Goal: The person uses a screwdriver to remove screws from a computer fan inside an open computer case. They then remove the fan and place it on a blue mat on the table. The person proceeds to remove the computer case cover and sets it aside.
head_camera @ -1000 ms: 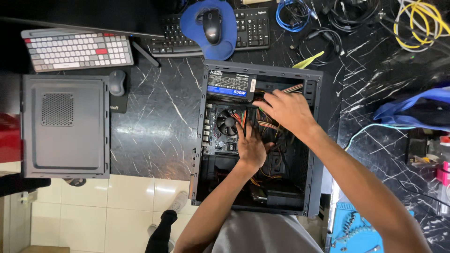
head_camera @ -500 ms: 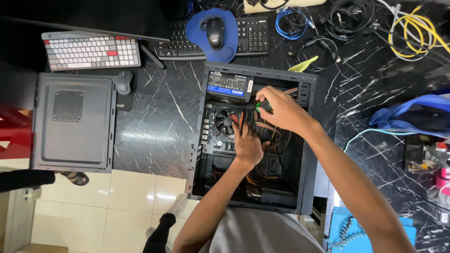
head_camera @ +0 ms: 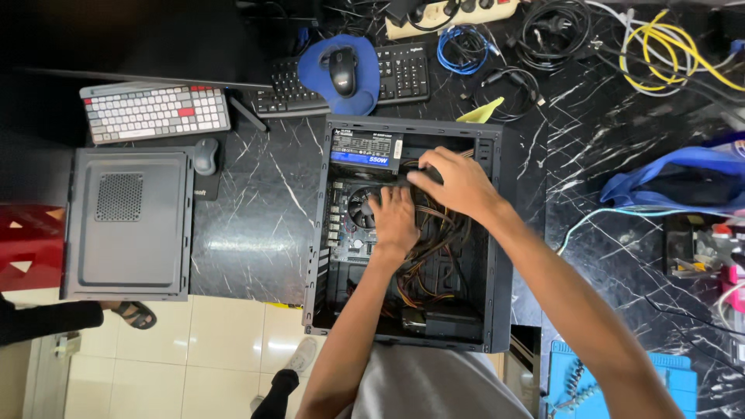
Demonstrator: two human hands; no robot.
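An open black computer case [head_camera: 500, 233] lies flat on the black marble table. Inside are a power supply [head_camera: 365, 147] at the top left, a CPU fan [head_camera: 358, 208] on the motherboard, and a tangle of orange and black cables [head_camera: 434, 260]. My left hand [head_camera: 394, 221] rests on the motherboard with its fingers spread, their tips at the fan. My right hand [head_camera: 459, 185] is just right of the power supply, its fingers curled around the cables coming out of it. Both hands hide what lies under them.
The case's side panel [head_camera: 128, 225] lies at the left. Behind it are a white keyboard [head_camera: 155, 112], a grey mouse [head_camera: 205, 155], a black keyboard [head_camera: 403, 70] and a mouse on a blue pad [head_camera: 341, 68]. Loose cables [head_camera: 660, 46], a blue bag [head_camera: 683, 174], another person's sandalled foot [head_camera: 136, 314].
My left hand has slid a little up toward the fan. My right hand has stayed by the power supply, its fingers shifting on the cables. The view has drifted slightly.
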